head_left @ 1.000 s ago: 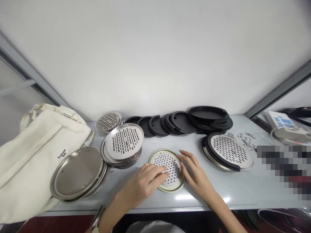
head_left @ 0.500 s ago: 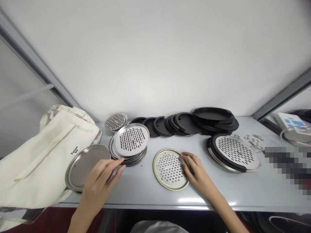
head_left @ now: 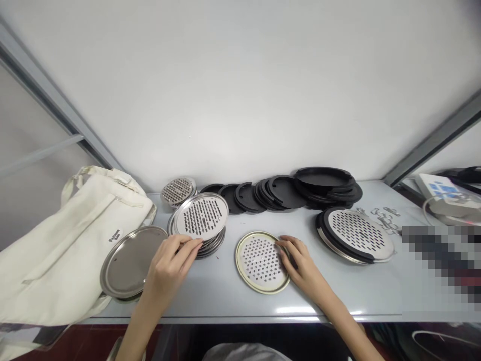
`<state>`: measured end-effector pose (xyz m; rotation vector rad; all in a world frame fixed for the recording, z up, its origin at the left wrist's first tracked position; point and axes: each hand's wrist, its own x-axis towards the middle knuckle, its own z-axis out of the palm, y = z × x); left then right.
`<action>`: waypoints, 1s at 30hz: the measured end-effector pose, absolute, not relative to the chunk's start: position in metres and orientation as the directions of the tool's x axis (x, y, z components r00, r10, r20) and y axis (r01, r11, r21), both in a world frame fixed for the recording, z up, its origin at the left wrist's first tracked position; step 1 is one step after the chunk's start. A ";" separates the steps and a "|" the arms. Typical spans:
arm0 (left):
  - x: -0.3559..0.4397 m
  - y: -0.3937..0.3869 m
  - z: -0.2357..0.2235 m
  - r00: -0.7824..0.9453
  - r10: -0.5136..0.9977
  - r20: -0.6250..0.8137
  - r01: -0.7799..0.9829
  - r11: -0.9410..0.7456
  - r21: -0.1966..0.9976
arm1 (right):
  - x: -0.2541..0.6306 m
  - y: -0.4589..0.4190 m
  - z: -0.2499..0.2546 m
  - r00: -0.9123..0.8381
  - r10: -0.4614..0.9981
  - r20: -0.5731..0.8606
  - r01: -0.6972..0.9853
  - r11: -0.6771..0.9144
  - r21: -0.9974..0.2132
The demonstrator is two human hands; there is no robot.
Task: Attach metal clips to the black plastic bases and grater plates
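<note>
My left hand (head_left: 171,265) is at the front of a stack of round metal discs, fingers and thumb closed on the near rim of the top grater plate (head_left: 203,215). That plate has rows of slots and sits tilted on the stack. Flat in front of me lies a round grater disc (head_left: 263,261) with a pale yellowish rim. My right hand (head_left: 302,265) grips its right edge, fingertips over the rim. A plain round metal disc (head_left: 131,260) lies left of my left wrist, partly covered by the hand.
At the back left are small grater discs (head_left: 177,190). Several black round holders (head_left: 287,193) line the wall. On the right lies a grater with a black rim (head_left: 361,233), near small metal clips (head_left: 385,218). A cream bag (head_left: 75,245) takes up the left side.
My left hand has moved right and slightly up, from above the plain disc to the top grater plate's rim. The right hand stays at the disc's edge. The view has shifted slightly.
</note>
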<state>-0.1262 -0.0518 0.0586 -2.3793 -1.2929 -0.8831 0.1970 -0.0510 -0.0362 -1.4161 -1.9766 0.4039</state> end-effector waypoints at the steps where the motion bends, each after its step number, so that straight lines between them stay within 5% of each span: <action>1: -0.127 -0.052 0.058 0.410 0.646 0.644 0.836 -0.549 0.020 | 0.197 -0.051 -0.036 -0.192 0.924 0.332 0.716 0.363 -0.596; 8: -0.128 -0.049 0.057 0.433 0.578 0.692 0.859 -0.496 -0.123 | 0.198 -0.050 -0.038 -0.195 0.926 0.324 0.714 0.360 -0.600; 16: -0.130 -0.047 0.057 0.419 0.548 0.724 0.863 -0.489 -0.128 | 0.198 -0.050 -0.036 -0.202 0.922 0.329 0.716 0.368 -0.593; 30: -0.137 -0.041 0.049 0.426 0.279 0.860 0.846 -0.459 -0.271 | 0.197 -0.052 -0.034 -0.187 0.938 0.291 0.718 0.333 -0.611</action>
